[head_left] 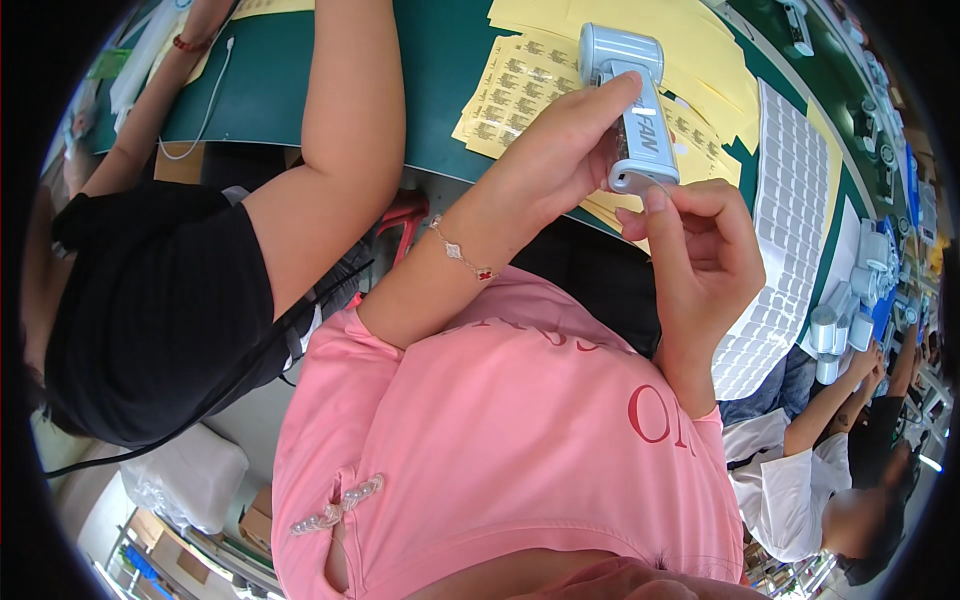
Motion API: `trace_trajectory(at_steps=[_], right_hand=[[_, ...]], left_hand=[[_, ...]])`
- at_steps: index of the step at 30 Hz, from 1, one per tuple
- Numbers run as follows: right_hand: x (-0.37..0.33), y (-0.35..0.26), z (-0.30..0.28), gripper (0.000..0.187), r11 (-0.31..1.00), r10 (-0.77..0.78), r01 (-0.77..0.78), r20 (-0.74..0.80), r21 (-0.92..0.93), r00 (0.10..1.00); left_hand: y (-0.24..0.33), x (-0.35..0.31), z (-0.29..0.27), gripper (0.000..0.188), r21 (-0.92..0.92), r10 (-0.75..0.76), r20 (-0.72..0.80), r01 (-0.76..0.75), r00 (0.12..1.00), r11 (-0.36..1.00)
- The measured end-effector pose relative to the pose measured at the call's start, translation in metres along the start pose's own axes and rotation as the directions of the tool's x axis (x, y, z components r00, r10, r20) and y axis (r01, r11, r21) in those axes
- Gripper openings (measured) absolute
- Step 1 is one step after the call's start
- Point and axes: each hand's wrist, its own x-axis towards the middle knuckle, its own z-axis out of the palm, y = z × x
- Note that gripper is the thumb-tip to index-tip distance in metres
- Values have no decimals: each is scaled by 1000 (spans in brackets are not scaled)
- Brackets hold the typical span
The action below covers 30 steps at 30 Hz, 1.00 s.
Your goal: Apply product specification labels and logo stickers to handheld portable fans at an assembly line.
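left hand (572,142) clasps pale-blue device (646,128), right hand (708,240) pinched together at its end

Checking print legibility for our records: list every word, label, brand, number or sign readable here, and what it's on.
Wording not copied out; legibility only:
Light-blue device in the left hand: large dark capitals along the body, readable in part.
Pink shirt: red letters, no whole word readable.
Yellow label sheet: rows of dark print, too small to read.
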Motion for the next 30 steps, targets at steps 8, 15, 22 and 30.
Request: trace_trajectory(at_steps=[8, 15, 22, 30], right_hand=[[1, -4, 2, 8, 999, 22, -23, -33, -49, 999], [3, -1, 6, 13, 933, -160, 124, -82, -339, 984], [-2, -2, 1, 40, 908, -175, 136, -62, -397, 983], [14, -2, -16, 59, 989, 133, -135, -37, -56, 990]], left_hand=[[1, 0, 3, 37, -11, 42, -19, -42, 999, 999], [1, -1, 5, 35, 73, 156, -96, -149, 983, 986], [3, -4, 8, 35, 79, 124, -132, -114, 983, 990], [2, -11, 7, 35, 68, 114, -101, -108, 988, 992]])
